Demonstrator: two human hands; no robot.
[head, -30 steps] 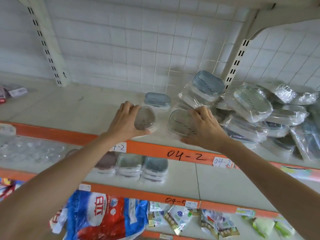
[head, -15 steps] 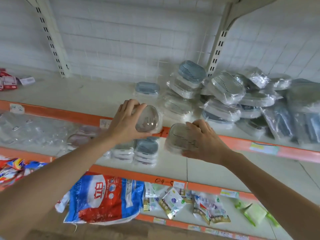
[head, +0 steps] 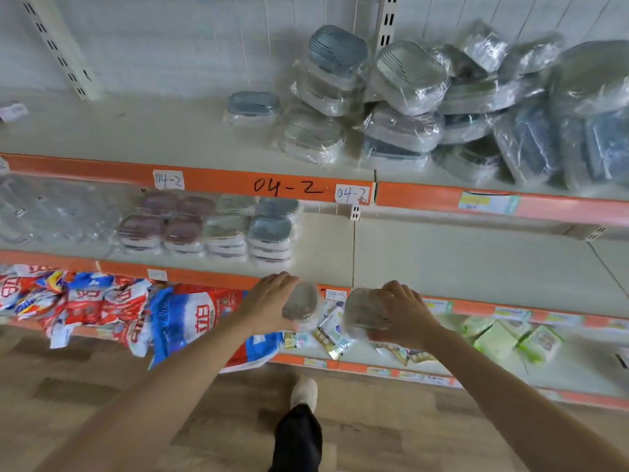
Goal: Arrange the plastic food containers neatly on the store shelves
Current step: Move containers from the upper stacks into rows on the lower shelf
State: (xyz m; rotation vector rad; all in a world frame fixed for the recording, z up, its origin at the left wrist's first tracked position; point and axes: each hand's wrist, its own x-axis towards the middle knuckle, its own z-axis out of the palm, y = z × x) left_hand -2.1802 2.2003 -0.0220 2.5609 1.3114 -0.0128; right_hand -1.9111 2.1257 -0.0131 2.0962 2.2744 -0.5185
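Note:
My left hand (head: 269,306) grips a small wrapped plastic container (head: 300,303) with a grey lid. My right hand (head: 403,313) grips a second wrapped container (head: 365,310) of the same kind. Both are held in the air in front of the middle shelf's orange edge (head: 218,277). On the middle shelf, neat stacks of containers (head: 207,228) with brown, grey and blue lids stand in rows. The top shelf carries a loose heap of wrapped containers (head: 408,107) and a single blue-lidded one (head: 252,109).
Bare shelf surface (head: 459,253) lies to the right of the neat stacks. The bottom shelf holds red and blue bags (head: 183,318) and green packets (head: 503,338). Clear wrapped goods (head: 51,209) sit at the middle shelf's left. My leg and shoe (head: 301,417) stand on the wooden floor.
Both hands have come down with their containers from the top shelf's edge to the level of the middle shelf's front edge. The view has tilted downward.

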